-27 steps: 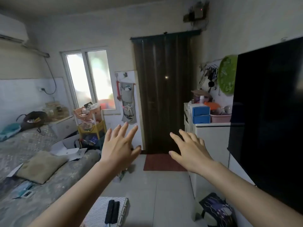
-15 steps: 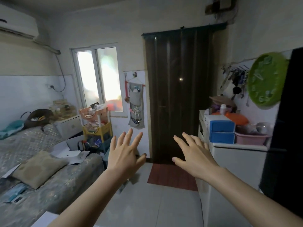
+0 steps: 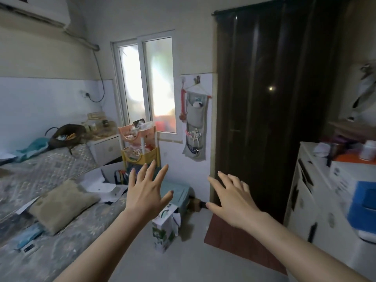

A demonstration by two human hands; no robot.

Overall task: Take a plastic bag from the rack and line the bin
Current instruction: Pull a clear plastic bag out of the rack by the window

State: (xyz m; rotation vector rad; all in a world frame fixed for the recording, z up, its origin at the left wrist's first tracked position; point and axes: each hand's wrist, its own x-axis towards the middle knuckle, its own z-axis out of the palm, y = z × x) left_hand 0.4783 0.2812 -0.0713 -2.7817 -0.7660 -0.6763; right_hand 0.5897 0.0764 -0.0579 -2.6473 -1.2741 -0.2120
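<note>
A tiered plastic rack (image 3: pixel 140 147) with pink and yellow baskets full of small items stands under the window, beside the bed. A pale teal bin (image 3: pixel 181 195) sits on the floor by the wall, partly hidden behind my left hand. My left hand (image 3: pixel 147 191) is stretched forward, fingers spread, holding nothing, in front of the rack's lower tiers. My right hand (image 3: pixel 232 198) is also open and empty, held out toward the dark door. I cannot make out a plastic bag on the rack.
A bed (image 3: pixel 50 200) with a cushion and papers fills the left. A green-and-white carton (image 3: pixel 163 231) stands on the floor near the bin. A dark door (image 3: pixel 270 110) and red mat (image 3: pixel 234 239) lie ahead. A white cabinet (image 3: pixel 317 202) with boxes stands at right.
The view has moved forward and turned left; the rack, bin and carton are now nearer and more central. Both hands stay open and outstretched.
</note>
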